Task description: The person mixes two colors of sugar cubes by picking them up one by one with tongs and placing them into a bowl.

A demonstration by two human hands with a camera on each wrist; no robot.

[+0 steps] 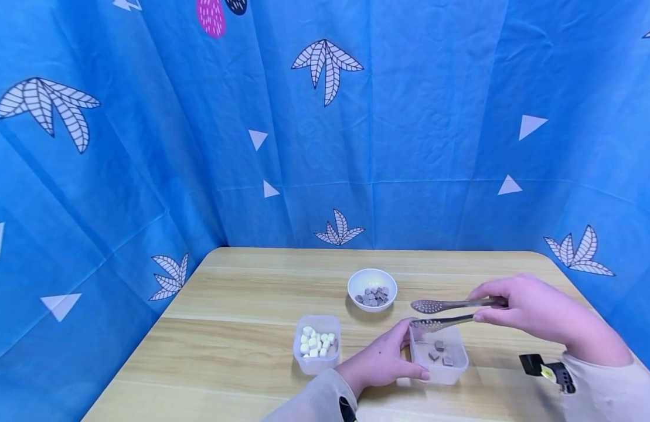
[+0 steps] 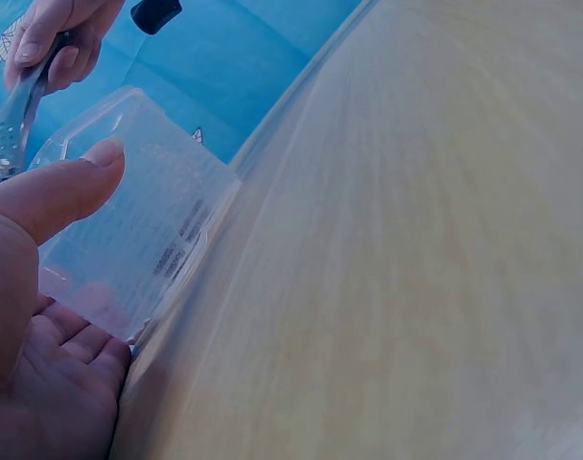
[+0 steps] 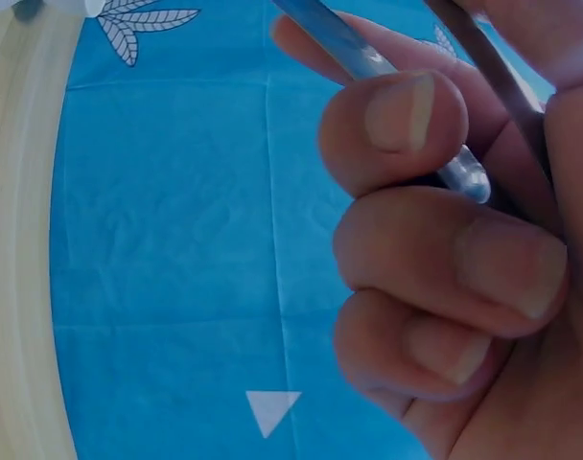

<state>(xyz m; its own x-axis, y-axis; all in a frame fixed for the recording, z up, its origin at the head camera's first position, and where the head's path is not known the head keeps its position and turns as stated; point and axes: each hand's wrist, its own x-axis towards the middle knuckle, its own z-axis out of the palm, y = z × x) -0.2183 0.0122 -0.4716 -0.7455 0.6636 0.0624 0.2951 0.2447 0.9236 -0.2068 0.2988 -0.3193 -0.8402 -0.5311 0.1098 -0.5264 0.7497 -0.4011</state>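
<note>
My right hand (image 1: 536, 310) grips a pair of metal tongs (image 1: 438, 306) with perforated ends. The tongs' two arms are spread, with nothing between their ends, and they hover over the far left part of a clear plastic container (image 1: 441, 375). Inside that container lie a few small brown cubes (image 1: 434, 355). My left hand (image 1: 383, 357) holds the container from its left side, thumb along the near wall and fingers towards the far corner. In the left wrist view, thumb and fingers (image 2: 76, 350) bracket the translucent wall. The right wrist view shows curled fingers (image 3: 445, 249) around the tongs' handles.
A white bowl (image 1: 372, 274) with several brown cubes stands behind the container. To the left is another clear container (image 1: 316, 368) holding several white cubes (image 1: 314, 344). All stand on a wooden table (image 1: 224, 340). A blue patterned curtain (image 1: 425, 146) hangs behind.
</note>
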